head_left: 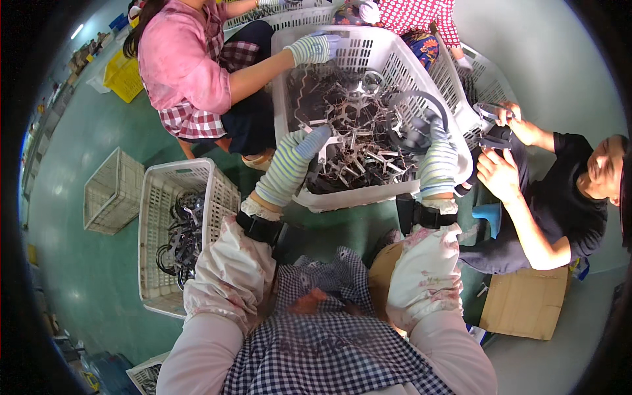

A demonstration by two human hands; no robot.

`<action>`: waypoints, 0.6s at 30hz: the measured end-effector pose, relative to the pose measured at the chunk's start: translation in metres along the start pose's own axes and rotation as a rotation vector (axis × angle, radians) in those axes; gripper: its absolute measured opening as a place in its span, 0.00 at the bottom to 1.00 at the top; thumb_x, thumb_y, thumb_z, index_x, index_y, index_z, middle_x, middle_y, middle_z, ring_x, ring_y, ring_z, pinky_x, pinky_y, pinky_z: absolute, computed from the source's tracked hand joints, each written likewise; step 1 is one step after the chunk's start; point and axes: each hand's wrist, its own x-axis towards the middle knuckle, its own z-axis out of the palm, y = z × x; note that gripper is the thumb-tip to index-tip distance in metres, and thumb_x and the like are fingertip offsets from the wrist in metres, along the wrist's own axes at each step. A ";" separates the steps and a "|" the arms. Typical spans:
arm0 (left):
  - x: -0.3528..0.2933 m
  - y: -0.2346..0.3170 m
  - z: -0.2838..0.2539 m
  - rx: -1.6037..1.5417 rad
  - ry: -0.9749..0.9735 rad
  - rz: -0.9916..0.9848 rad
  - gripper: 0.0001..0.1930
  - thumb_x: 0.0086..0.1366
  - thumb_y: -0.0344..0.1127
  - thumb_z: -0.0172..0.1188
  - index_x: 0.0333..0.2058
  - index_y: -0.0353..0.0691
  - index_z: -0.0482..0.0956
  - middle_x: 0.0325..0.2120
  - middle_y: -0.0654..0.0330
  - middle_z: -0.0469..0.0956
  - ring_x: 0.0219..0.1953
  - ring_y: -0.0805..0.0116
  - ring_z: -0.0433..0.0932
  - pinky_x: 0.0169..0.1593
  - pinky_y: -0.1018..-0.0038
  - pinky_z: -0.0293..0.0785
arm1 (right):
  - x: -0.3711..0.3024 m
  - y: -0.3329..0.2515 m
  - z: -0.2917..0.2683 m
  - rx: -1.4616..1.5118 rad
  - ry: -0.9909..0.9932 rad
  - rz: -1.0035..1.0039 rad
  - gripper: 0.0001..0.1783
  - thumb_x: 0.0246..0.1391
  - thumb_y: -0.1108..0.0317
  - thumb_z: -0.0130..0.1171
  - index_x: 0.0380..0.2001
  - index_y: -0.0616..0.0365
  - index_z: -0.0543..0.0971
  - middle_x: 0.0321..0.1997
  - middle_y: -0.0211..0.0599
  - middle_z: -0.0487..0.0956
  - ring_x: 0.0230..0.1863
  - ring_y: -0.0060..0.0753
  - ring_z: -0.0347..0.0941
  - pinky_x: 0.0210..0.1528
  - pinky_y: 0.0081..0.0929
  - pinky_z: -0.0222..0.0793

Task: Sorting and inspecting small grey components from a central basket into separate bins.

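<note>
A big white plastic crate (368, 199) stands in front of me, heaped with silver metal brackets and dark wire-like parts (362, 155). My left hand (293, 158), in a striped knit glove, is at its near left side, fingers closed around a silver metal bracket (334, 139) that pokes out past the fingertips. At the right side my right hand (438, 158), gloved alike, grips a black ring-shaped part (424, 97) that arches over the heap. The fingers of that hand partly hide where it is held.
Left of me stand a white crate (150, 240) of dark metal parts and a smaller pale crate (108, 197). A co-worker's gloved hand (313, 49) rests on the big crate's far left rim. Another person (546, 184) handles a part at right. Cardboard (526, 303) lies nearby.
</note>
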 end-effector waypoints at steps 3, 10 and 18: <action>0.000 0.005 -0.001 0.078 -0.056 0.057 0.18 0.66 0.50 0.58 0.24 0.44 0.78 0.16 0.73 0.72 0.17 0.86 0.66 0.22 0.84 0.59 | 0.001 0.002 -0.003 -0.208 0.048 -0.051 0.15 0.67 0.59 0.49 0.47 0.55 0.76 0.32 0.32 0.82 0.21 0.20 0.74 0.22 0.18 0.70; 0.003 0.003 0.003 0.104 -0.049 0.136 0.13 0.64 0.42 0.63 0.26 0.41 0.79 0.17 0.74 0.70 0.21 0.86 0.64 0.25 0.83 0.60 | -0.022 -0.004 0.028 -0.256 -0.088 -0.085 0.15 0.66 0.61 0.50 0.50 0.55 0.75 0.34 0.29 0.82 0.22 0.15 0.73 0.21 0.13 0.67; 0.007 -0.009 0.001 0.215 -0.034 0.191 0.09 0.62 0.39 0.65 0.29 0.40 0.80 0.19 0.73 0.72 0.21 0.86 0.66 0.26 0.84 0.62 | -0.040 -0.012 0.035 -0.294 -0.173 -0.076 0.18 0.65 0.61 0.51 0.53 0.58 0.75 0.41 0.31 0.82 0.28 0.14 0.75 0.24 0.11 0.68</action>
